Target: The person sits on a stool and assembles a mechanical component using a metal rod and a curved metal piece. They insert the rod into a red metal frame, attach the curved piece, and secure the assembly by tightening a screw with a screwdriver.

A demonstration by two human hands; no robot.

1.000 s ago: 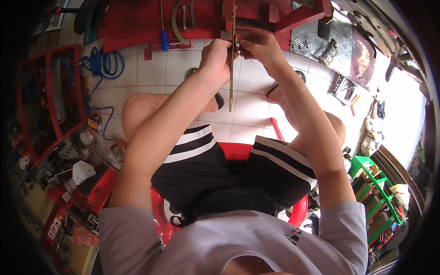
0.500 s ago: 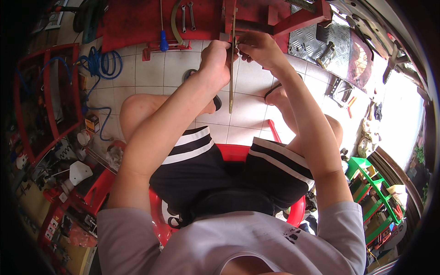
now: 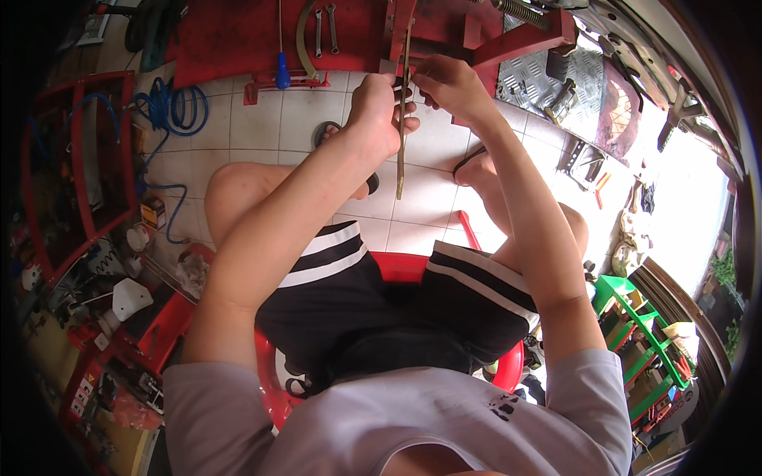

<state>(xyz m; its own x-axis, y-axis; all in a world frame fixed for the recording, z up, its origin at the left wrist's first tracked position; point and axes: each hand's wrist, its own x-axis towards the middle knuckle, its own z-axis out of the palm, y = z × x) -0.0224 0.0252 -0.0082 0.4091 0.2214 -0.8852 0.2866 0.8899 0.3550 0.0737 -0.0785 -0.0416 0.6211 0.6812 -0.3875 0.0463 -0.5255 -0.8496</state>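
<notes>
A red table [image 3: 230, 47] spans the far side, a red metal frame [image 3: 525, 44] standing at its right. A long, thin metal strip [image 3: 401, 170] points from the table toward the near side. The left hand [image 3: 378, 109] is wrapped around it; the right hand [image 3: 451, 84] bunches its fingers just beside it, its grip unclear. Far left lie a blue-handled screwdriver [image 3: 282, 73] and two wrenches [image 3: 332, 32].

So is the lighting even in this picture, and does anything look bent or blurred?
Head view: uneven light, with glare washing out the bright patch at the right while the red metal frame at the left looks dim; head view: straight edges bow toward the rim, corners black; head view: left hand and right hand show no obvious blur.
</notes>
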